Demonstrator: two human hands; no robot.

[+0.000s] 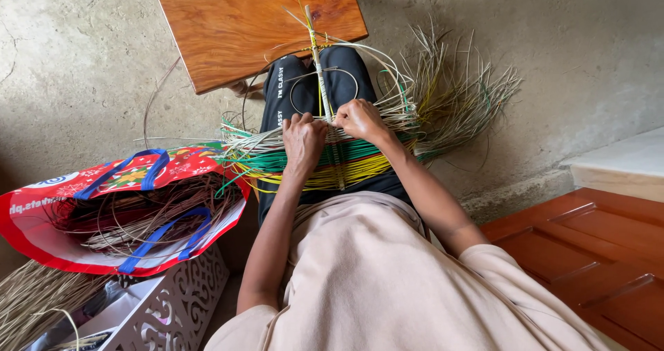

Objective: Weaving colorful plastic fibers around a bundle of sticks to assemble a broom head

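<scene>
Two hands, left hand (302,138) and right hand (357,119), both closed, pinching strands on one woven mat (360,161); one bag (41,216) left.

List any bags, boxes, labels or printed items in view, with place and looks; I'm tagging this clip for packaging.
Bag: left of the lap, on the box; open, red with blue handles and coloured prints, filled with dry strands.
Box: lower left under the bag; white, cut-out scroll pattern.
Trousers: black, white lettering down one leg, beyond the left hand.
No screens or signs.
</scene>
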